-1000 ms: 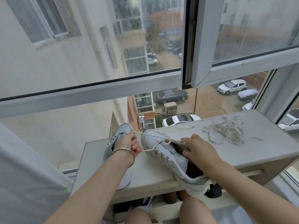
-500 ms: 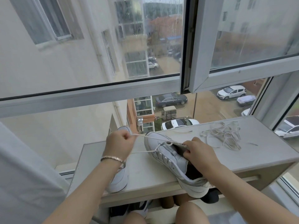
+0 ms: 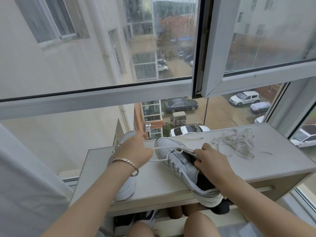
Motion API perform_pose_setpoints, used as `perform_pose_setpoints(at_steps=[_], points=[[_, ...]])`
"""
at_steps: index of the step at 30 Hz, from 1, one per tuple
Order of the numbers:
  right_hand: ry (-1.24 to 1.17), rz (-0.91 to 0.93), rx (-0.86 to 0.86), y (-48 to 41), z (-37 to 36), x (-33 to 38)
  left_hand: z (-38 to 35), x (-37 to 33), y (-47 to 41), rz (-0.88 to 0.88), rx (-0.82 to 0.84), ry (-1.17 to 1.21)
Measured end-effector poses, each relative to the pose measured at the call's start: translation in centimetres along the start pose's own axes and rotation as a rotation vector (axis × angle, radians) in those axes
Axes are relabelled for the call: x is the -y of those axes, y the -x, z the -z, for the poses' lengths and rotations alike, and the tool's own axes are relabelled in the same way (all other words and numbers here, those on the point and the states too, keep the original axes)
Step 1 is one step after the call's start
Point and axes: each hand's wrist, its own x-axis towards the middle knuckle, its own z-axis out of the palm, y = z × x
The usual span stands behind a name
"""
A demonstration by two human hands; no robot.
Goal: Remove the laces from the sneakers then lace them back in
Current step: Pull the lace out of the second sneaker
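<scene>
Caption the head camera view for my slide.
Left hand holds a white lace taut from a white leather sneaker steadied by the right hand on a pale shelf.

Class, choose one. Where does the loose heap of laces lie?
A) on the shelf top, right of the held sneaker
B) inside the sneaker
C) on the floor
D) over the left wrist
A: the heap of laces lies on the shelf top, right of the sneaker that the right hand holds.

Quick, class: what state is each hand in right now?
Left hand: closed, gripping the lace.
Right hand: closed, holding the sneaker at its opening.
</scene>
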Motion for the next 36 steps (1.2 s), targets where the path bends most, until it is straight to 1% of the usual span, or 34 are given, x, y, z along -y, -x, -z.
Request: perform_pose_setpoints(at_steps=[1, 2, 4, 5, 6, 8, 10, 12, 14, 18, 20, 22, 23, 24, 26, 30, 32, 33, 34, 35, 36], points=[[0.006, 0.019, 0.003, 0.2, -0.1, 0.2, 0.0, -0.7, 0.3, -0.067, 0.024, -0.118], [0.011, 0.031, 0.006, 0.5, -0.1, 0.5, -0.3, -1.5, 0.4, -0.151, -0.005, -0.196], [0.027, 0.045, 0.011, 0.7, -0.3, 0.9, -1.4, -2.9, 0.5, -0.326, -0.049, -0.309], [0.036, 0.052, 0.013, 0.8, -0.4, 1.0, -2.2, -3.3, 0.4, -0.384, -0.020, -0.325], [0.043, 0.058, 0.014, 0.8, -0.5, 1.1, -3.1, -3.6, 0.2, -0.409, 0.027, -0.319], [0.052, 0.060, 0.015, 0.9, -0.6, 1.2, -4.5, -3.8, -0.1, -0.376, 0.133, -0.319], [0.053, 0.052, 0.022, 1.0, -0.7, 1.1, -5.3, -3.7, -0.1, -0.358, 0.135, -0.355], [0.038, 0.057, 0.029, 1.0, -0.8, 1.0, -6.0, -3.4, -0.3, -0.356, 0.104, -0.313], [0.034, 0.075, 0.038, 1.0, -0.8, 1.0, -6.3, -3.0, -0.4, -0.346, 0.100, -0.220], [0.061, 0.094, 0.047, 0.7, -1.0, 1.1, -5.8, -1.8, 0.2, -0.324, 0.031, 0.083], [0.072, 0.077, 0.061, 0.5, -1.0, 1.2, -5.6, -1.2, 0.9, -0.393, -0.006, 0.131], [0.070, 0.056, 0.083, 0.2, -0.9, 1.4, -5.9, -0.8, 1.6, -0.471, -0.056, 0.124], [0.066, 0.053, 0.090, 0.2, -0.9, 1.4, -5.9, -0.6, 1.8, -0.467, -0.096, 0.119], [0.064, 0.056, 0.092, 0.2, -1.0, 1.4, -5.7, -0.5, 1.9, -0.423, -0.123, 0.122], [0.062, 0.056, 0.089, 0.2, -1.0, 1.2, -5.0, -0.3, 2.0, -0.309, -0.200, 0.231], [0.053, -0.001, 0.101, -0.2, -0.8, 0.9, -2.1, 0.7, 0.8, 0.001, -0.383, 0.601], [0.053, -0.004, 0.114, -0.4, -0.9, 1.1, -0.9, 1.8, -0.1, 0.176, -0.469, 0.887], [0.046, -0.005, 0.117, -0.6, -0.9, 1.2, -0.4, 2.0, -0.3, 0.250, -0.492, 0.988], [0.043, -0.006, 0.120, -0.7, -1.0, 1.3, -0.4, 2.2, -0.3, 0.275, -0.504, 0.988], [0.048, -0.004, 0.120, -0.8, -1.0, 1.3, -0.5, 2.3, -0.2, 0.241, -0.486, 0.866], [0.061, -0.001, 0.118, -0.8, -1.0, 1.3, -0.7, 2.3, -0.1, 0.177, -0.417, 0.666]])
